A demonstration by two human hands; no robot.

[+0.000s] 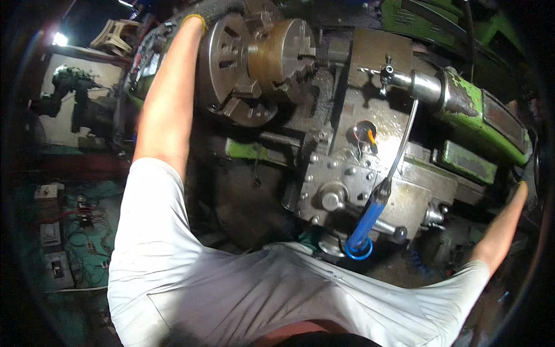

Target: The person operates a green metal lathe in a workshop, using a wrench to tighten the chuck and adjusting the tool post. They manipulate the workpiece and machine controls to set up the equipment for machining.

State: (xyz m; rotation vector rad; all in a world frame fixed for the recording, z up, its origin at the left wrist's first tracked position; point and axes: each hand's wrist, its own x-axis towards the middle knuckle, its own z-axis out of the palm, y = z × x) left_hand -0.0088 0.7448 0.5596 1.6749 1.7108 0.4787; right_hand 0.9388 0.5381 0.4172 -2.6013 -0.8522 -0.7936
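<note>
My left arm reaches up beside the lathe's large slotted faceplate [222,63] and the jawed chuck [283,58]. At its end, a yellow cuff marks my left hand [195,22]; the fingers are hidden beyond the headstock. Far to the right, my right hand [524,186] is at the dark outer end of the green tailstock [485,113], with only a bit of yellow cuff showing and the fingers lost in shadow. Facing the chuck, the tailstock's steel quill [425,87] carries a small cross-shaped metal fitting [387,75] at its tip.
A blue-handled tool with a long metal rod [370,214] leans across the carriage. Near it stand the tool post lever [376,220] and a round dark opening with an orange-tipped item [370,137]. Switch boxes with loose wires [81,217] lie at the left.
</note>
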